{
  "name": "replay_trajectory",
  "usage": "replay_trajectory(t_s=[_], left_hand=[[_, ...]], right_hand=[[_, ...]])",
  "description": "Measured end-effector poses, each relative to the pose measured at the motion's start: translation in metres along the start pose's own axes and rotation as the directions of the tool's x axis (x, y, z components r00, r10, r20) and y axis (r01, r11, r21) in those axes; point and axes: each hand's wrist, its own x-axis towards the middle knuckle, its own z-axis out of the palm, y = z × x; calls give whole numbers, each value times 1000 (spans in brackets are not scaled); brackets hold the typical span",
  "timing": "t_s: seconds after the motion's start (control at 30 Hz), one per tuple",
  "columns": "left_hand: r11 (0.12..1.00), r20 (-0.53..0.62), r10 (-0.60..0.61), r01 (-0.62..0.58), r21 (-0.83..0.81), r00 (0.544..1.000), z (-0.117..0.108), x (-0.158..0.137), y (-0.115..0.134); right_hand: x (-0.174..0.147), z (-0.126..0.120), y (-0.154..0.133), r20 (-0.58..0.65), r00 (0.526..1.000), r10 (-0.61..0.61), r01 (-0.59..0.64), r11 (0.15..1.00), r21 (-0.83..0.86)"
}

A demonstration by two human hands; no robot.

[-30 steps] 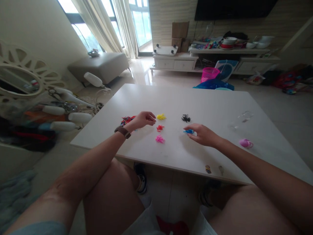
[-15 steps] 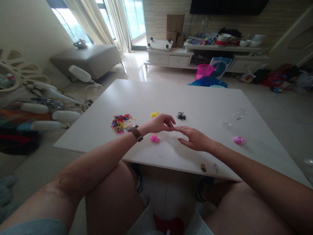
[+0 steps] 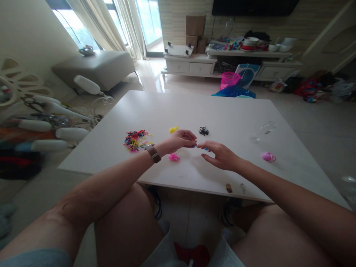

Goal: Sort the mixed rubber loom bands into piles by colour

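Observation:
My left hand (image 3: 184,140), with a watch (image 3: 152,153) on the wrist, is closed in a pinch over the middle of the table. A tiny blue bit (image 3: 194,146) shows at its fingertips, too small to name. My right hand (image 3: 221,155) is open, its fingers stretched toward the left fingertips and its thumb apart. Blue pieces (image 3: 206,149) lie partly hidden beneath its fingers. Around the hands are a yellow pile (image 3: 174,129), a pink pile (image 3: 174,157), a black pile (image 3: 204,130) and a mixed pile of coloured thin strips (image 3: 136,141).
On the white table (image 3: 167,107) lie a purple item (image 3: 268,157), a clear container (image 3: 268,128), a small yellow figure (image 3: 228,188) and a pale small piece (image 3: 243,188). A lamp (image 3: 87,85) stands left of the table; a pink basket (image 3: 230,79) stands beyond it.
The view has shifted slightly. Blue now shows at my left fingertips and under my right fingers. My left fingers have closed a little more; both hands stay near each other.

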Motion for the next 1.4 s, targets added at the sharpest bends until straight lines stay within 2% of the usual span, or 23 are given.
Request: replay_trajectory(t_s=[0.23, 0.6, 0.87, 1.03, 1.4], left_hand=[[1000, -45, -13, 13, -1, 999, 11, -3, 2], [994, -14, -67, 65, -87, 998, 8, -3, -5], [984, -42, -84, 77, -159, 996, 6, -3, -5], [984, -39, -84, 77, -159, 996, 4, -2, -6], [986, -53, -120, 112, -126, 991, 5, -2, -7]], right_hand=[[3, 2, -1, 30, 999, -9, 12, 998, -68], [4, 3, -1, 47, 999, 21, -18, 998, -64], [5, 6, 3, -2, 1000, 7, -7, 996, -89], [5, 8, 4, -31, 999, -19, 16, 996, -88], [6, 7, 1, 10, 1000, -16, 17, 995, -96]])
